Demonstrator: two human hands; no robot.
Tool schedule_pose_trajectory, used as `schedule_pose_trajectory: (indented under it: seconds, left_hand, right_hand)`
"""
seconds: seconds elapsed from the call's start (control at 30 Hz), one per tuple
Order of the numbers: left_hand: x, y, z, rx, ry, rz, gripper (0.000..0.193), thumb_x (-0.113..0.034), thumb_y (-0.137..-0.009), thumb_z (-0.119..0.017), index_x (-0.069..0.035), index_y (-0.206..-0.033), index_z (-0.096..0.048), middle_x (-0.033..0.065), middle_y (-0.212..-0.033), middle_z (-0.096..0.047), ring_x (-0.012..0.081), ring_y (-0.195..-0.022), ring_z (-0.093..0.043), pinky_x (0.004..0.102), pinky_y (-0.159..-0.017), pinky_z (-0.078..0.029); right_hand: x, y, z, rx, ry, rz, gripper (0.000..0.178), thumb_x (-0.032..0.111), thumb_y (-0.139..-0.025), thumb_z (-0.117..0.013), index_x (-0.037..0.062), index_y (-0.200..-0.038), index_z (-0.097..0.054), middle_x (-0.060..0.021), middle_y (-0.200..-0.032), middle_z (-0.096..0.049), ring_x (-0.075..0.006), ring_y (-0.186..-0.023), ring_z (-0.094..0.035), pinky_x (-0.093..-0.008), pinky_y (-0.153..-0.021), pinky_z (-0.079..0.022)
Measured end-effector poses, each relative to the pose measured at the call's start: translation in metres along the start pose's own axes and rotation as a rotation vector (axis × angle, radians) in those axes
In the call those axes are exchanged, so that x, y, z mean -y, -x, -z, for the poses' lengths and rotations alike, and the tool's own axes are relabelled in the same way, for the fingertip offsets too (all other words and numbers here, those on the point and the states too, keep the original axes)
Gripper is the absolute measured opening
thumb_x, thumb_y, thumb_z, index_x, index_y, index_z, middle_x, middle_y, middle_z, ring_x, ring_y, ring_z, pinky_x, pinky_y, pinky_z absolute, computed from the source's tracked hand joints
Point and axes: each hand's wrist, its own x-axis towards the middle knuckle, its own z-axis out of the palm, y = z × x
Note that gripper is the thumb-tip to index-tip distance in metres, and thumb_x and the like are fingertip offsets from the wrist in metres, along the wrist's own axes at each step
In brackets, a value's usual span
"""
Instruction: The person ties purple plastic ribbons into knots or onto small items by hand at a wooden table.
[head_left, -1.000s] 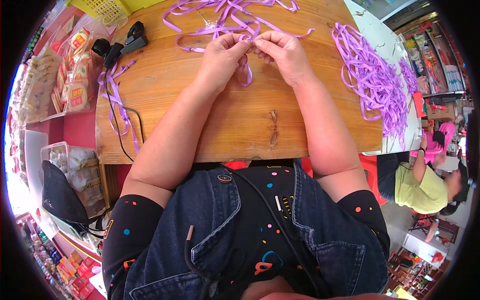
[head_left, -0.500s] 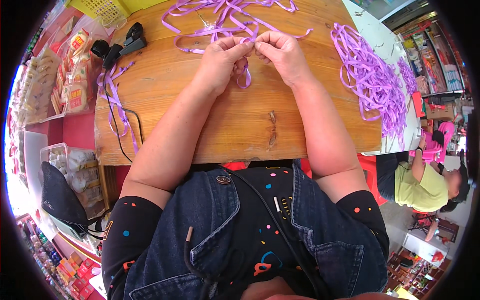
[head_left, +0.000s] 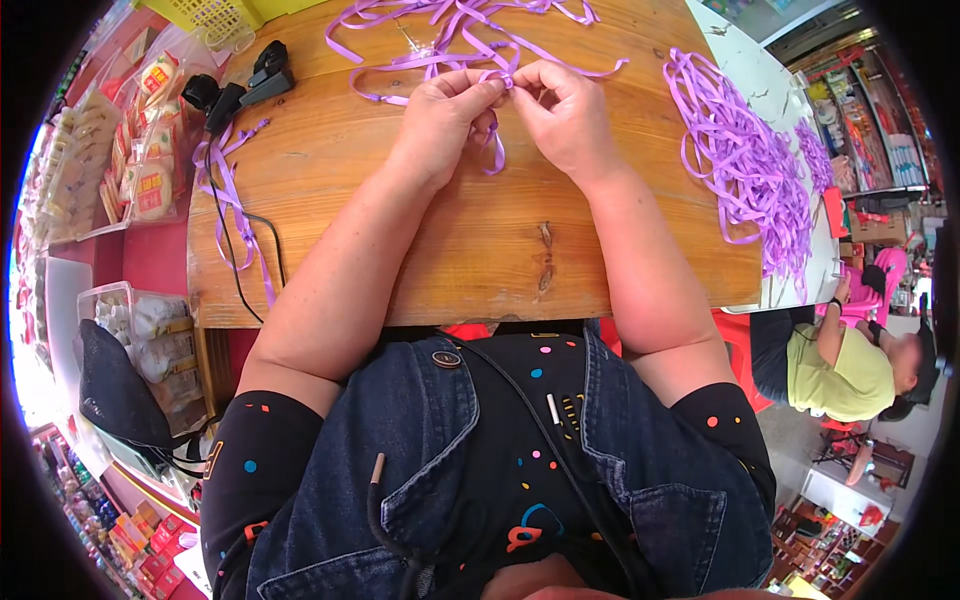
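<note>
Both hands meet over the far half of the wooden table, working on one purple ribbon (head_left: 498, 155). My left hand (head_left: 447, 115) is closed on it, thumb and forefinger pinching near a small loop; a short length hangs below those fingers. My right hand (head_left: 563, 112) is closed too, its thumb and forefinger pinching the ribbon right beside the left fingertips. What the curled fingers cover is hidden. Beyond the hands, more loose purple ribbons (head_left: 468, 30) spread over the table, with a small shiny item (head_left: 415, 42) among them that I cannot make out.
A large heap of purple ribbon (head_left: 745, 165) lies at the wooden table's (head_left: 480, 270) right side. Black straps with a cable (head_left: 240, 95) and a few ribbons (head_left: 228, 190) lie at the left edge. A yellow basket (head_left: 210, 18) stands far left. Another person (head_left: 845, 365) sits at right.
My right hand has turned slightly and its fingertips have come up against the loop at the left fingers. The hanging ribbon end has shifted a little right.
</note>
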Motion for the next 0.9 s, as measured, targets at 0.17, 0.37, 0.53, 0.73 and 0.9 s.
schedule_pose_trajectory:
  seconds: [0.17,0.37,0.53,0.73,0.9]
  left_hand:
    - [0.000,0.000,0.000,-0.034,0.004,-0.007,0.012,-0.016,-0.086,-0.059,-0.005,-0.082,-0.061,-0.0017,-0.063,-0.055,0.0043,-0.049,-0.045,0.0186,-0.045,-0.036]
    - [0.001,-0.003,0.001,-0.030,-0.034,-0.030,0.012,-0.015,-0.086,-0.059,-0.005,-0.080,-0.061,-0.0015,-0.064,-0.056,0.0041,-0.049,-0.045,0.0187,-0.045,-0.036]
    - [0.002,-0.002,-0.003,-0.069,-0.227,-0.103,0.012,-0.015,-0.085,-0.060,-0.003,-0.080,-0.061,-0.0024,-0.064,-0.055,0.0033,-0.049,-0.044,0.0175,-0.045,-0.035]
    - [0.003,-0.001,-0.002,-0.080,-0.338,-0.101,0.008,-0.012,-0.084,-0.061,-0.004,-0.085,-0.062,-0.0034,-0.068,-0.057,0.0025,-0.053,-0.047,0.0175,-0.047,-0.036]
    - [0.004,0.003,-0.005,-0.129,-0.376,-0.166,0.010,-0.008,-0.080,-0.063,0.001,-0.084,-0.062,-0.0004,-0.069,-0.059,0.0038,-0.059,-0.050,0.0193,-0.050,-0.041]
  right_hand:
    - [0.008,0.001,0.001,-0.064,-0.055,0.019,0.005,0.003,-0.078,-0.063,0.0004,-0.083,-0.063,-0.0003,-0.071,-0.061,-0.0038,-0.060,-0.051,-0.0192,-0.052,-0.041]
    - [0.008,0.000,0.000,-0.064,-0.042,0.035,0.005,0.004,-0.078,-0.063,0.0003,-0.082,-0.064,-0.0002,-0.069,-0.061,-0.0040,-0.058,-0.052,-0.0191,-0.051,-0.041]
    - [0.000,0.000,0.000,-0.034,-0.012,-0.004,0.007,0.005,-0.080,-0.061,-0.0004,-0.082,-0.064,-0.0004,-0.068,-0.061,-0.0038,-0.058,-0.051,-0.0191,-0.052,-0.041]
    - [0.000,0.002,0.002,0.042,-0.104,-0.130,0.009,0.004,-0.081,-0.057,-0.0016,-0.081,-0.064,0.0008,-0.069,-0.060,-0.0037,-0.061,-0.051,-0.0197,-0.053,-0.040]
    - [-0.002,0.003,0.001,0.107,-0.120,-0.159,0.010,0.005,-0.083,-0.055,-0.0021,-0.081,-0.061,0.0022,-0.069,-0.057,-0.0036,-0.063,-0.047,-0.0198,-0.055,-0.038]
